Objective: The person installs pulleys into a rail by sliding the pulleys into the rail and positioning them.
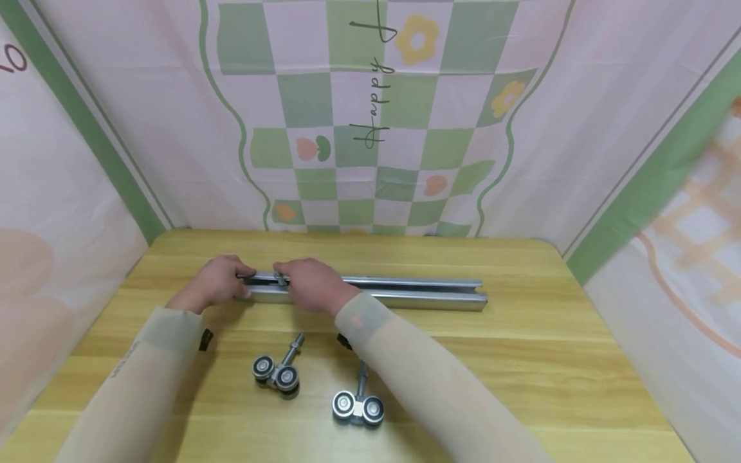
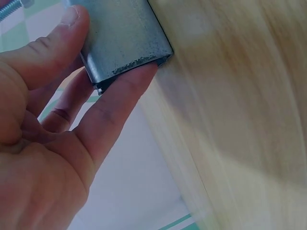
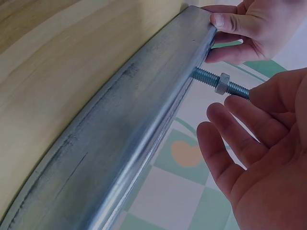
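A slotted metal rail (image 1: pixel 425 299) lies along the table with its slot facing up. My left hand (image 1: pixel 219 281) grips its left end; in the left wrist view the thumb rests on the rail's (image 2: pixel 124 33) side and a finger lies across the end opening. Thumb and fingertip of my right hand (image 1: pixel 315 284) pinch a threaded bolt (image 3: pixel 207 76) that stands up out of the slot near that end. A hex nut (image 3: pixel 222 83) sits partway along the bolt. Whatever part of it lies inside the rail is hidden.
Two roller trolleys lie on the wooden table (image 1: pixel 550 360) in front of the rail: one roller trolley (image 1: pixel 276 374) between the forearms, another roller trolley (image 1: pixel 358 406) beside the right forearm. A patterned curtain (image 1: pixel 353 186) hangs behind the table, with fabric at both sides.
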Demonstrator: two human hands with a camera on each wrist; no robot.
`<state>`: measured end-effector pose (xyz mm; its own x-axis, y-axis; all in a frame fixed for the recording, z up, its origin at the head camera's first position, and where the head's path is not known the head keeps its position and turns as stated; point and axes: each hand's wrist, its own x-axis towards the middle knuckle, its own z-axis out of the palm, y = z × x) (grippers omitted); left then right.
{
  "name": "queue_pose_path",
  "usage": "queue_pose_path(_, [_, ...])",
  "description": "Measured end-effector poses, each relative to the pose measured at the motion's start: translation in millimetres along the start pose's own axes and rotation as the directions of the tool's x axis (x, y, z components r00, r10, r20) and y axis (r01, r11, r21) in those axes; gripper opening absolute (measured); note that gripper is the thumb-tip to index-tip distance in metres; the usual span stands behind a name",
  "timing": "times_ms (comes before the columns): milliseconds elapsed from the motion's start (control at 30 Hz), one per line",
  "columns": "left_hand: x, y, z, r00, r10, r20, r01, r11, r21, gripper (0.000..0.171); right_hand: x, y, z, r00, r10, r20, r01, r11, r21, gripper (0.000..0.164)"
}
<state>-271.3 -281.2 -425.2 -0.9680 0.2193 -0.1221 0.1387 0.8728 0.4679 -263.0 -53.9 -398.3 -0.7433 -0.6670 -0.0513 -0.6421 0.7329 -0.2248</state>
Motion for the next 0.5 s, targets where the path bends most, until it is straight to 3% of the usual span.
queue_pose_path(500, [-0.2,-0.8,-1.5,1.000,0.014,-0.006,-0.014,1.000,0.015,0.048,12.2,-14.7,1.2,1.000,-0.005,0.027,0.005,1.000,-0.006,0.056])
